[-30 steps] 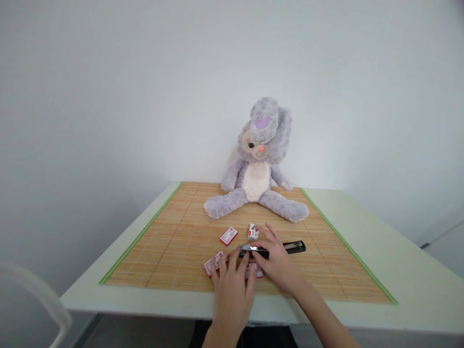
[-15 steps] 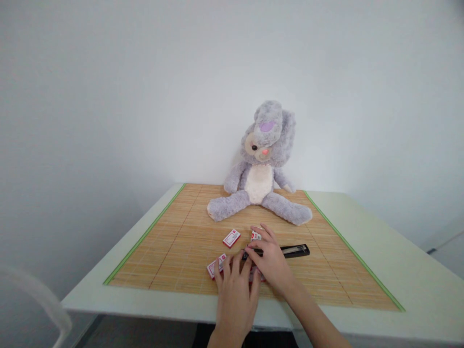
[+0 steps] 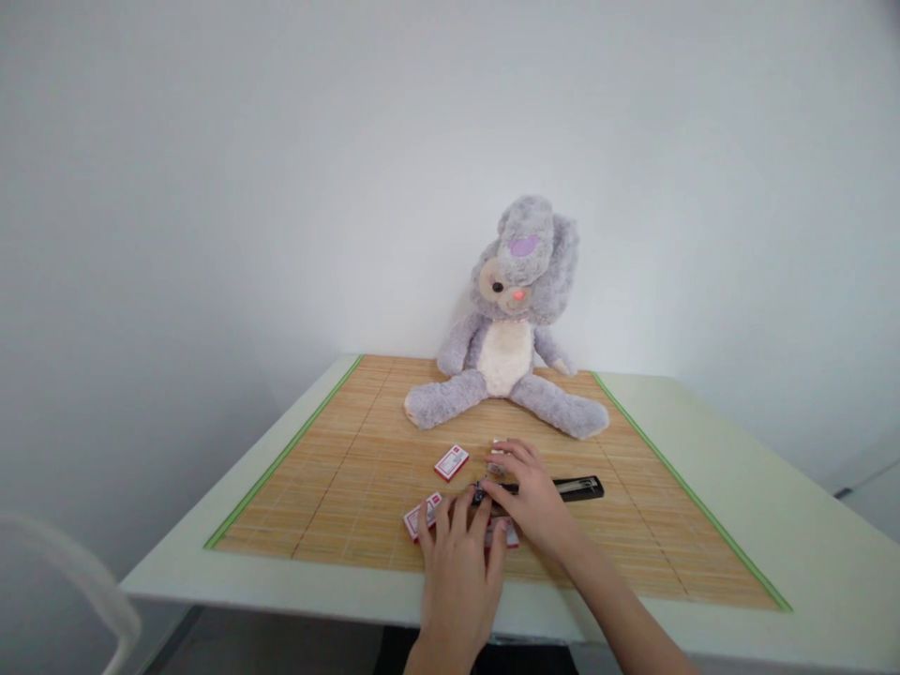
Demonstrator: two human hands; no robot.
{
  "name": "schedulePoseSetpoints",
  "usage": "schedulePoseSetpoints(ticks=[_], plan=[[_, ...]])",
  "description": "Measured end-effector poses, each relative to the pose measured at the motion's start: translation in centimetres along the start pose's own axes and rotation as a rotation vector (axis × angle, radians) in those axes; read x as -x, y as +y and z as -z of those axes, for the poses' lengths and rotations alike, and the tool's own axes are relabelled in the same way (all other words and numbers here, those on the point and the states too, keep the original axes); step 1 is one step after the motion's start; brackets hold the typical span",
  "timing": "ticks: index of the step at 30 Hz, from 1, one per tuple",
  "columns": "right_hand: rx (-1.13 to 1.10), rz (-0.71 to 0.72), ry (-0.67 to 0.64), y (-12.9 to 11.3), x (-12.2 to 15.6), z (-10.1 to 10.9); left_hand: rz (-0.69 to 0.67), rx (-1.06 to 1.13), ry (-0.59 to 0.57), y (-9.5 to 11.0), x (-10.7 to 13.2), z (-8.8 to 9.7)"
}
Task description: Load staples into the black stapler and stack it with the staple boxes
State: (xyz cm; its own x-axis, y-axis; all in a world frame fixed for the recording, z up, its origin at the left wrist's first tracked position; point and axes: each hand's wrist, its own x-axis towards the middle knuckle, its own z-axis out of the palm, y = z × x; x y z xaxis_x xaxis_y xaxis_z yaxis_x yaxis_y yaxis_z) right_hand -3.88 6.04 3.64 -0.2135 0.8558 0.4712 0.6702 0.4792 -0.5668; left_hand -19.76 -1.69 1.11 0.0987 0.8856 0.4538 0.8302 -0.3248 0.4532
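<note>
A black stapler [image 3: 580,488] lies open across the mat, its long metal part showing at the right. My left hand [image 3: 458,553] has its fingertips on the stapler's left end, with the thumb apart from the fingers. From the right, my right hand [image 3: 532,497] reaches over the stapler, a digit at the small metal piece [image 3: 480,491] and other fingers raised. Whatever lies between the fingertips is too small to make out. Red-and-white staple boxes lie around: one box [image 3: 451,462] beyond, a second box [image 3: 420,518] beside my left fingers. Others are partly covered by my hands.
A grey plush rabbit [image 3: 502,356] sits at the back of the bamboo mat [image 3: 330,469], leaning toward the wall. The mat has green edges and lies on a white table [image 3: 710,450]. A pale curved object [image 3: 77,572] shows at the lower left.
My right fingers have loosened and shifted slightly, uncovering the metal piece at the stapler's left end and covering more of the box behind. My left hand keeps nearly the same place.
</note>
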Motion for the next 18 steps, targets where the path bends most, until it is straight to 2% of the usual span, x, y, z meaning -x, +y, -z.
schedulePoseSetpoints(ticks=[5,9,14,18], plan=[[0.096,0.094,-0.127,0.6,-0.3,0.6,0.013,0.033,-0.016,-0.1,-0.1,-0.1],[0.139,0.11,-0.176,1.1,-0.6,1.2,0.005,0.034,-0.007,-0.1,-0.2,-0.1],[0.128,0.116,-0.183,1.2,-0.4,2.2,-0.007,0.019,0.012,0.0,-0.1,0.0],[0.095,0.092,-0.124,1.1,0.7,3.3,-0.029,0.004,0.02,0.0,0.0,0.0]])
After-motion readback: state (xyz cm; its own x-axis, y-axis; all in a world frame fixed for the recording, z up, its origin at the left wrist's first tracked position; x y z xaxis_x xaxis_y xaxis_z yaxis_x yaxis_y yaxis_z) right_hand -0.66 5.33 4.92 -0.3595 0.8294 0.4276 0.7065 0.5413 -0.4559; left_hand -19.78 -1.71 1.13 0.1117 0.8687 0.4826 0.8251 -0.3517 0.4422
